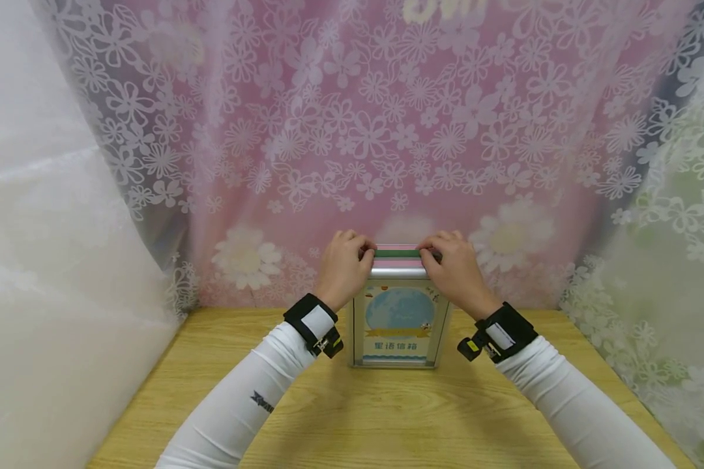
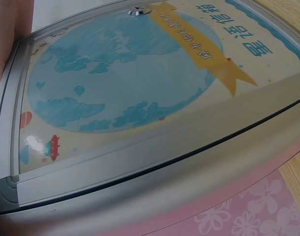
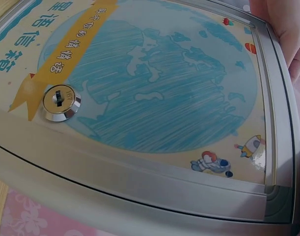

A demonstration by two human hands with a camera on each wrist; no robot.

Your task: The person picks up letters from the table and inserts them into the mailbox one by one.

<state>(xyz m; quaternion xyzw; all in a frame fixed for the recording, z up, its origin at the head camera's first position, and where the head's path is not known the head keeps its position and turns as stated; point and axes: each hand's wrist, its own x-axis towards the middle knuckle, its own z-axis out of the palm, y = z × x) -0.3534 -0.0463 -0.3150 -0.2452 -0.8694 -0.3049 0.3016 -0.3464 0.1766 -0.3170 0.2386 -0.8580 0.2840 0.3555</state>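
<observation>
A silver-framed letter box (image 1: 397,309) stands upright on the table, its front printed with a blue globe, a yellow ribbon and blue Chinese characters. At its top a thin green card-like strip (image 1: 397,254) runs between the two hands, with pink showing before and behind it. My left hand (image 1: 341,266) pinches the strip's left end between thumb and fingers, and my right hand (image 1: 456,270) pinches the right end. How deep the strip reaches is hidden. A round key lock (image 3: 61,102) shows on the front panel in the right wrist view.
The wooden table (image 1: 258,417) extends around the box. A pink flowered curtain (image 1: 352,130) hangs close behind it, with a whitish sheet (image 1: 47,247) on the left and a flowered sheet (image 1: 669,273) on the right.
</observation>
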